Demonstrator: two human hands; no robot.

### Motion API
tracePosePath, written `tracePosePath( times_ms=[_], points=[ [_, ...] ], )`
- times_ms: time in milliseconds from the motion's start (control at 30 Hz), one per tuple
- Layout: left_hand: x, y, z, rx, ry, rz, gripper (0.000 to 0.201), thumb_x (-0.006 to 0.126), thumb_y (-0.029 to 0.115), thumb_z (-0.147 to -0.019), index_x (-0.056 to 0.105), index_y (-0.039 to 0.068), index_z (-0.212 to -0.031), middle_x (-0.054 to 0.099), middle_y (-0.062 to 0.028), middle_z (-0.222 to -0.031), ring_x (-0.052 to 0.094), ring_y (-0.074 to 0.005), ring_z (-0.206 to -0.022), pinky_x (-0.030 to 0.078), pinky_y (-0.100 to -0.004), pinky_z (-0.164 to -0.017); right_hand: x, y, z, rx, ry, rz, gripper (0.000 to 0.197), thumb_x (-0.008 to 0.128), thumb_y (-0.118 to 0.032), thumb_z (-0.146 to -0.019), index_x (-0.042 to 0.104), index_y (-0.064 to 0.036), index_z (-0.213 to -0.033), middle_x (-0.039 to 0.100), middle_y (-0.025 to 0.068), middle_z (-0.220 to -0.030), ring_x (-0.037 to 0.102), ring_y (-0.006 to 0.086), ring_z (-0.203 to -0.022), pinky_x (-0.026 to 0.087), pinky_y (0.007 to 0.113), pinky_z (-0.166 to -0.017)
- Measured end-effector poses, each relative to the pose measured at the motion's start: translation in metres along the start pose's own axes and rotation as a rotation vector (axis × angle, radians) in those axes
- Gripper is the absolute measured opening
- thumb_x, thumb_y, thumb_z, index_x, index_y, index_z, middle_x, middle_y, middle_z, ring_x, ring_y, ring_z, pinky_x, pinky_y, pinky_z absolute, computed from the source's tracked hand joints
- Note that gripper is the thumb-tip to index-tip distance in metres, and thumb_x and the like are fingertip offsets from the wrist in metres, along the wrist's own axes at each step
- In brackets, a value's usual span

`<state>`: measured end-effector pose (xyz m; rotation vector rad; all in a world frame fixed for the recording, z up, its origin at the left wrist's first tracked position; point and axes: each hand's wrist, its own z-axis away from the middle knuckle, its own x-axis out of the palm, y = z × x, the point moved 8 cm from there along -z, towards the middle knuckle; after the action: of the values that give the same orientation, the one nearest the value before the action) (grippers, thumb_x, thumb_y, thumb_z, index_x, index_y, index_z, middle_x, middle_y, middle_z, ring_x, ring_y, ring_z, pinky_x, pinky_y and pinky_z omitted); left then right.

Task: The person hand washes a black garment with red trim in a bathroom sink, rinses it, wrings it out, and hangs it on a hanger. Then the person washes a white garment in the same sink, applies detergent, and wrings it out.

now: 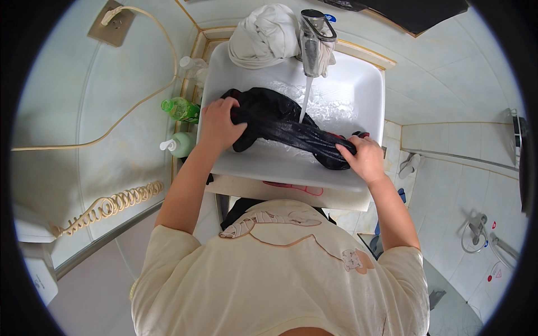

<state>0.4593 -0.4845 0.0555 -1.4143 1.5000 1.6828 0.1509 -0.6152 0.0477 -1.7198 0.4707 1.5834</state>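
Observation:
A wet black garment (pixel 291 133) with bits of red trim is stretched sideways across the white sink (pixel 224 165). My left hand (pixel 221 120) grips its left end, near the sink's left rim. At the right rim, my right hand (pixel 363 158) is closed around the other end. Water (pixel 306 101) runs from the tap (pixel 314 47) onto the cloth's middle, and ripples show in the basin behind it. More of the black cloth hangs down into the basin below my left hand. The garment's exact kind cannot be made out.
A bundled white cloth (pixel 264 36) rests on the sink's back left corner. Left of the sink stand a green bottle (pixel 182 109), a pale green pump bottle (pixel 182 144) and a clear bottle (pixel 193 67). A cream cord (pixel 171 50) hangs from a wall socket (pixel 112 23).

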Motion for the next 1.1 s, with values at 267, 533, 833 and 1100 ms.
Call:
tracePosePath(
  times_ms=[267,533,833,1100],
  points=[
    [0.014,-0.004,0.033,-0.022,-0.644,-0.411,0.073,0.081,0.033,-0.061,0.049,0.009,-0.122,0.054,-0.0141,-0.117,0.051,-0.0317,-0.114,0.032,-0.0506,-0.101,0.049,-0.01,-0.001,0.063,-0.375,0.135,0.054,0.056,-0.06,-0.084,0.069,-0.0078,-0.091,0.066,0.0115,-0.086,0.065,0.0286,-0.084,0.052,0.04,-0.072],
    [0.071,0.082,0.029,0.323,-0.434,-0.191,0.112,0.086,0.043,-0.054,0.031,0.0,-0.142,0.023,-0.0248,-0.15,0.025,-0.0381,-0.139,0.019,-0.0529,-0.113,0.094,-0.004,-0.038,0.05,-0.322,0.069,0.032,0.065,-0.037,-0.083,0.066,-0.0079,-0.096,0.068,0.0142,-0.09,0.065,0.0337,-0.087,0.051,0.043,-0.077],
    [0.127,0.047,0.006,0.066,-0.383,-0.301,0.124,0.086,0.044,-0.057,0.015,-0.001,-0.148,0.017,-0.0256,-0.152,0.038,-0.0354,-0.129,0.032,-0.0446,-0.105,-0.017,0.063,-0.038,0.269,0.234,-0.301,0.013,0.062,-0.013,-0.087,0.059,-0.0036,-0.095,0.065,0.0207,-0.089,0.062,0.04,-0.084,0.05,0.043,-0.072],
    [0.14,0.081,-0.032,0.316,-0.247,-0.254,0.018,0.055,0.016,-0.082,0.065,0.005,-0.092,0.056,-0.0134,-0.107,0.048,-0.0295,-0.115,0.037,-0.0395,-0.096,0.008,0.0,-0.036,0.061,0.1,0.222,0.054,0.076,-0.029,-0.073,0.058,-0.0108,-0.12,0.057,0.0082,-0.117,0.052,0.0303,-0.114,0.04,0.045,-0.097]
  ],
)
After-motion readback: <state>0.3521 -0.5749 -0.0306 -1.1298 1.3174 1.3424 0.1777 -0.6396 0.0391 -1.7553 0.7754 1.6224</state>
